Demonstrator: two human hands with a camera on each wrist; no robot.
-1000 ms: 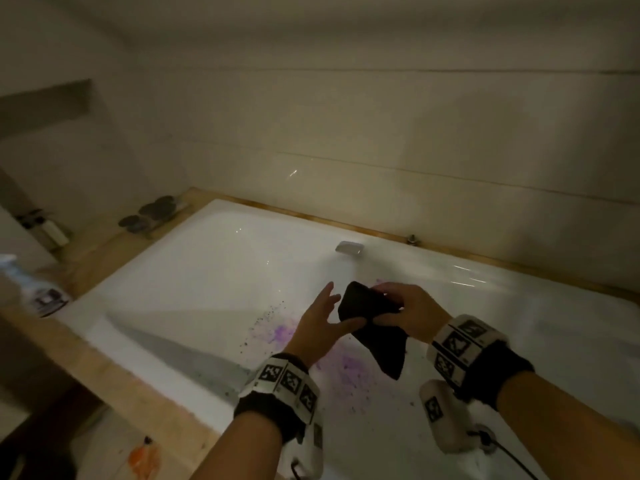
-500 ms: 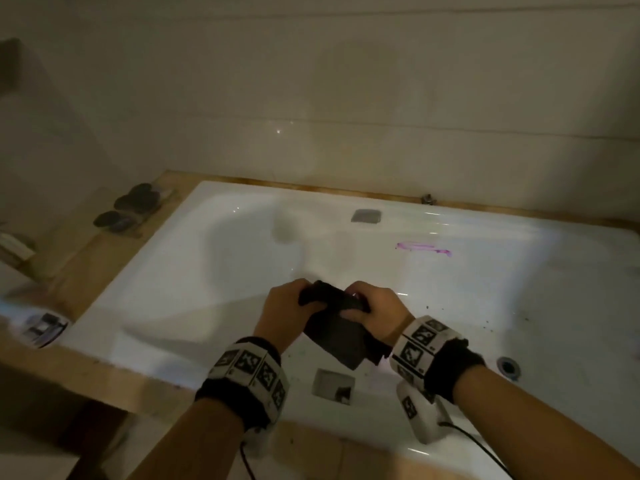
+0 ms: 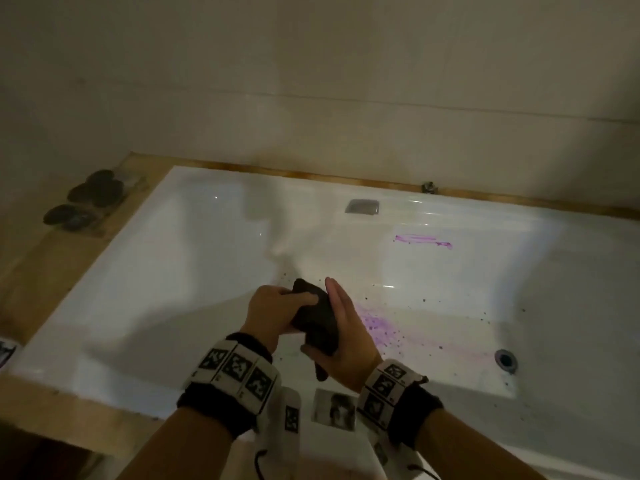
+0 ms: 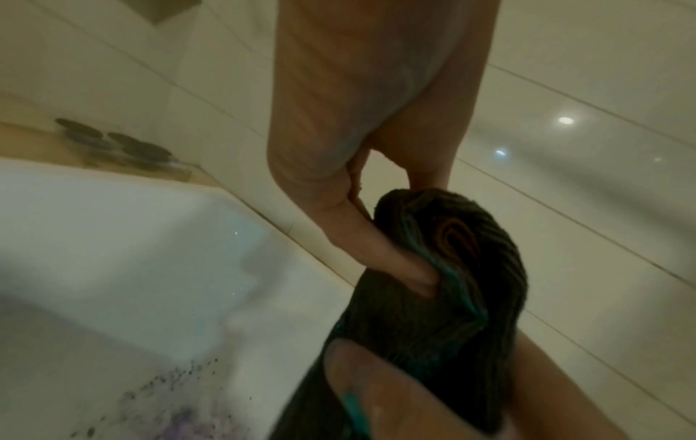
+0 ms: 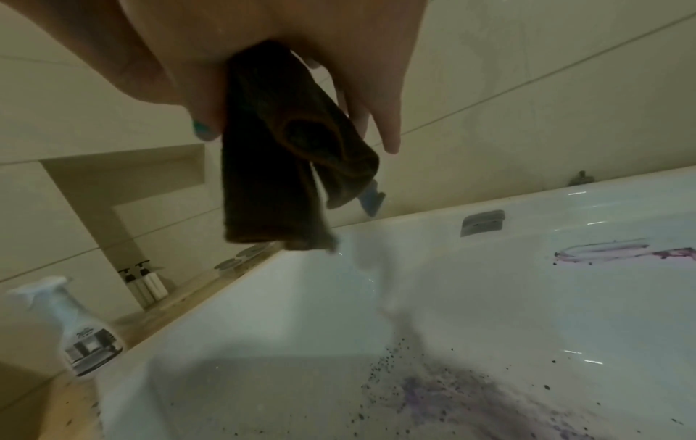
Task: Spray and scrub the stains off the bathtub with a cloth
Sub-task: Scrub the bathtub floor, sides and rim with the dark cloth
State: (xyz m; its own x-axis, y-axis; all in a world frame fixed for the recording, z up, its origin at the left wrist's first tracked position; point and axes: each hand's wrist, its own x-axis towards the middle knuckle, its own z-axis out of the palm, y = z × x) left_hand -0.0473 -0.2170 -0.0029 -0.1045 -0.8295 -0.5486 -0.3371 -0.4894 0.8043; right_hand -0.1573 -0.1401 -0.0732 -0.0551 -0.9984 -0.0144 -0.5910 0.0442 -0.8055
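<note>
- Both hands are meeting above the white bathtub [image 3: 166,271], working a dark cloth [image 3: 317,315] between them.
- The left hand [image 3: 273,310] is gripping the cloth's upper part, its fingers [image 4: 376,244] curling into the folds and its thumb lying across the front.
- The right hand [image 3: 346,327] is cradling the cloth from the side and underneath; its fingers [image 5: 388,119] are lying straight and together along the fabric, while the thumb is pressing the other side.
- The cloth is hanging bunched and folded, clear of the tub surface, with one corner dangling below the right palm.
- A purple stain [image 3: 381,329] with dark specks is spreading over the tub floor just right of the hands, trailing toward the drain [image 3: 505,360].
- A second purple streak [image 3: 422,240] is sitting on the far inner wall, right of the metal overflow plate [image 3: 362,206].
- A spray bottle [image 5: 71,324] is standing on the wooden surround [image 3: 41,271] at the tub's near left corner.
- Dark flat stones [image 3: 86,199] are lying on the surround's far left end.
</note>
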